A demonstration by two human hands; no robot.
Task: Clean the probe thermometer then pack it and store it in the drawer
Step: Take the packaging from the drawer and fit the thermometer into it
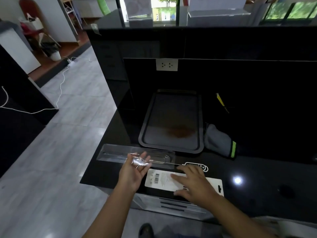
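The probe thermometer (197,165) lies on the black counter, its black head with a white outline to the right and its thin metal probe (164,162) pointing left. My left hand (135,169) is palm up with a small clear plastic piece (139,161) resting across its fingers, at the probe's tip. My right hand (193,181) lies flat, fingers spread, on the white packaging card (159,179), just in front of the thermometer's head. A clear plastic blister tray (118,152) lies behind my left hand.
A dark baking tray (171,121) with a brown stain sits behind the packaging. A grey cloth with a green stripe (221,141) lies to its right. Drawer fronts (173,206) show below the counter edge. A wall socket (166,64) is on the back panel.
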